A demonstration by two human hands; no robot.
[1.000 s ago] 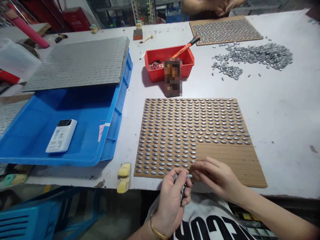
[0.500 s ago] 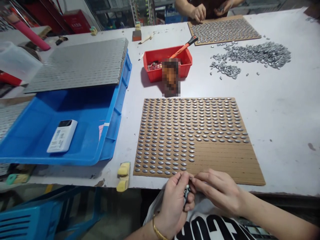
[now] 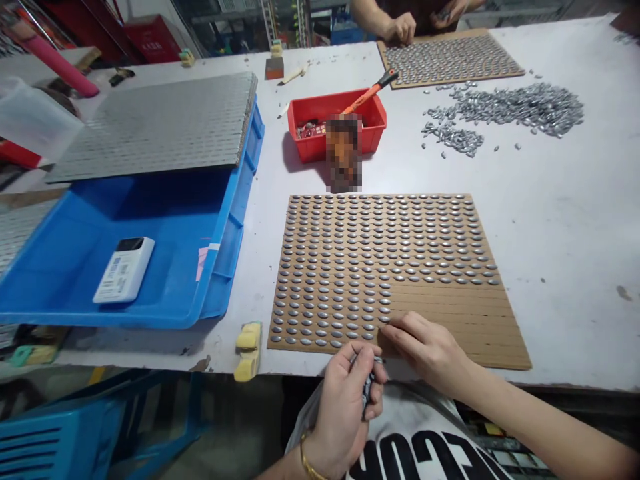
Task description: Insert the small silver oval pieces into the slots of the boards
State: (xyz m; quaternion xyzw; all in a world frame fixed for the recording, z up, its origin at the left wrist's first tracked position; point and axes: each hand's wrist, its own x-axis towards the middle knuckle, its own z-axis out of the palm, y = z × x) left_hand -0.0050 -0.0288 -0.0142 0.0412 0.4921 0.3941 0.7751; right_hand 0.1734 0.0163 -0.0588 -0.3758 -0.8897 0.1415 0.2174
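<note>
My left hand [image 3: 349, 393] is closed around a handful of small grey metal ovals [image 3: 369, 390], just off the table's front edge. Pinched fingertips of my right hand [image 3: 425, 343] touch the cardboard sheet [image 3: 450, 320] at the end of a row, and they hide whatever is between them. Rows of the same pointed grey ovals [image 3: 337, 267] cover the left side and upper part of that sheet. Its lower right part shows bare brown card with dark slit lines.
A blue bin [image 3: 165, 267] on the left holds a white device [image 3: 125, 270], with grey sheets [image 3: 160, 127] across its top. Beyond my sheet are a red box [image 3: 305, 147] and a pile of loose ovals [image 3: 530, 107]. Another person's hand [image 3: 401, 29] works over a second sheet [image 3: 460, 63].
My right hand has moved from beside the left hand forward onto the sheet, at the end of a lower row. The left hand has stayed nearly in place, its fingers still closed.
</note>
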